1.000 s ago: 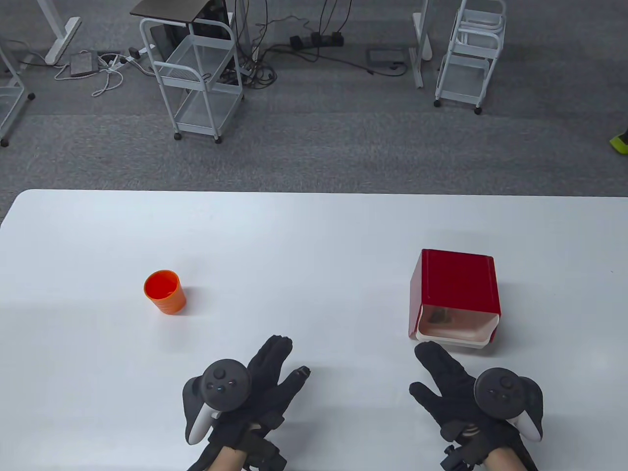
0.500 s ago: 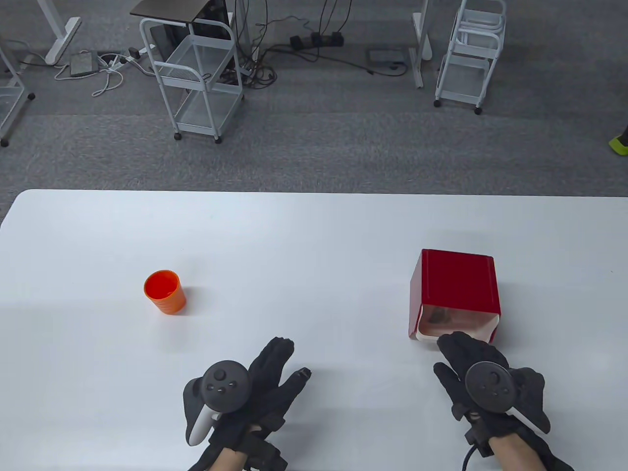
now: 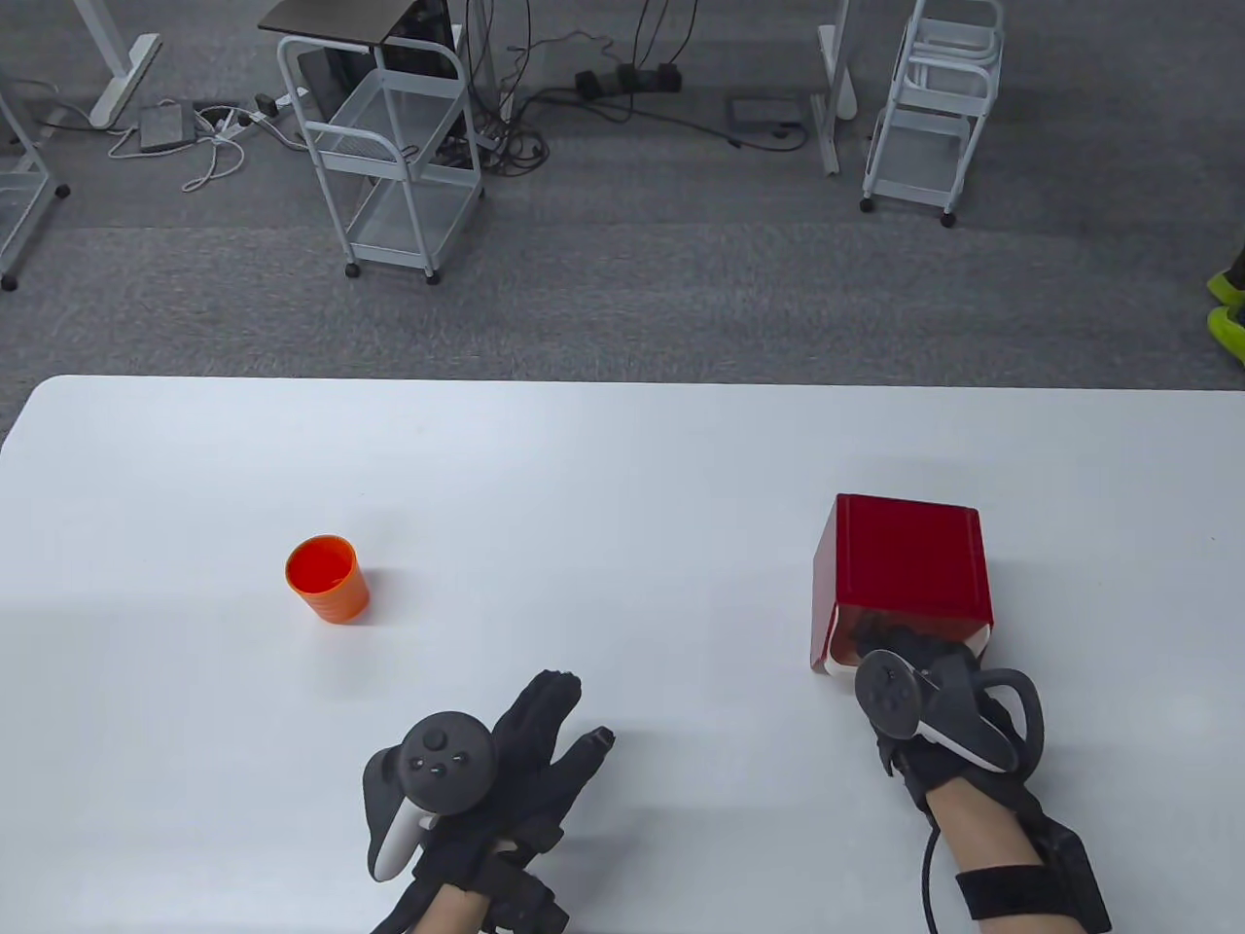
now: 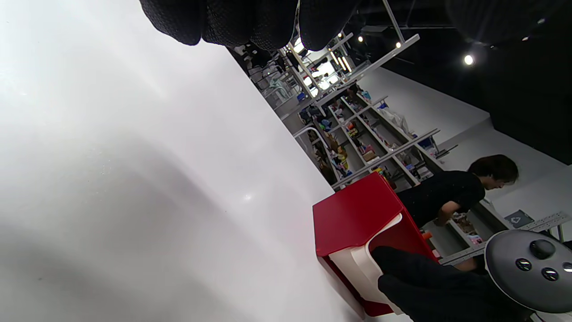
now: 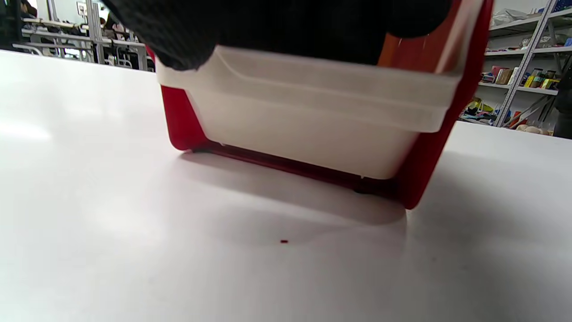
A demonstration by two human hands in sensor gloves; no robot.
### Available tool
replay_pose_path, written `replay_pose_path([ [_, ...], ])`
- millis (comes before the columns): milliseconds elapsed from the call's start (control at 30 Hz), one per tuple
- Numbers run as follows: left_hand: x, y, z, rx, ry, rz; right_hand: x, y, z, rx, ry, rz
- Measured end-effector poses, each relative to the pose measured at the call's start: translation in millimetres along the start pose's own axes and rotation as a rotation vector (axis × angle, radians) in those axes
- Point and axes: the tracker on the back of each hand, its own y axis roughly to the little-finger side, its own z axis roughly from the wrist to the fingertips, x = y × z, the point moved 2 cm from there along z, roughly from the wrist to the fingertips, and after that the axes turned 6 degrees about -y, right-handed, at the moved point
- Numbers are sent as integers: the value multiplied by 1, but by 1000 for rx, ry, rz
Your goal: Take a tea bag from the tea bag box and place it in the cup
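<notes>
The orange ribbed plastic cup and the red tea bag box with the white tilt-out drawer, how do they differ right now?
The orange ribbed plastic cup is round and opens upward; the red tea bag box with the white tilt-out drawer is blocky and opens at its front. The cup stands untouched on the left; the box has the right hand reaching into its drawer. The cup looks smaller. Both stand on the white table.

No legible text, brand, number or sign appears in any of the three views: the red tea bag box and the orange cup are unmarked, the tracker on the left hand shows only blank buttons, and the goods on the background shelves (seen from the left wrist) are too small to read.
</notes>
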Motion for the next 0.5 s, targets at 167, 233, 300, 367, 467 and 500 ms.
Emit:
replay_pose_path([
  [167, 0, 1, 1, -9, 5, 4, -7, 2, 5, -15, 2, 22],
  [233, 1, 1, 1, -11, 7, 6, -7, 2, 5, -9, 6, 15],
  [300, 1, 1, 1, -13, 7, 7, -7, 2, 5, -5, 7, 12],
  [367, 0, 1, 1, -14, 6, 7, -7, 2, 5, -2, 8, 11],
  [467, 0, 1, 1, -14, 5, 5, -8, 1, 2, 12, 12, 6],
  [500, 0, 1, 1, -14, 5, 4, -8, 1, 1, 14, 12, 6],
])
